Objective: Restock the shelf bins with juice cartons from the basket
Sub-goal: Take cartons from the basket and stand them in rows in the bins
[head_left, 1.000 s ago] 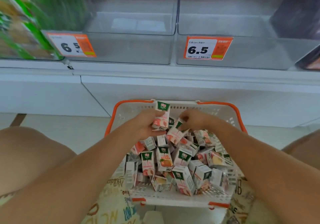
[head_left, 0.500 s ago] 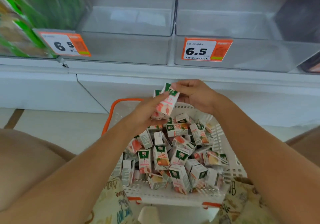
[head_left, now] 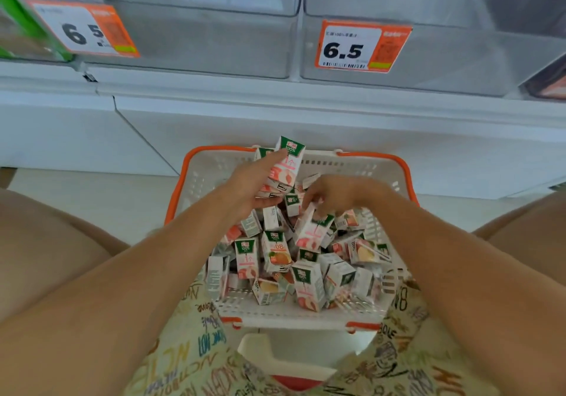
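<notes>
Left hand (head_left: 251,186) grips a small stack of juice cartons (head_left: 286,163) over the far end of the basket (head_left: 407,175): white boxes, green tops, pink peach print. Right hand (head_left: 340,195) reaches into the pile, fingers curled on a tilted peach carton (head_left: 311,228). Clear shelf bins (head_left: 199,40) sit above.

White basket (head_left: 382,169) with orange rim; green-topped white-pink cartons (head_left: 288,163); orange price tags (head_left: 363,46).

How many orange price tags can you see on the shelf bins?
2. One orange-and-white paper price tag hangs on the clear plastic bin at upper left; the other is on the clear bin to its right. Others may lie outside the view.
</notes>
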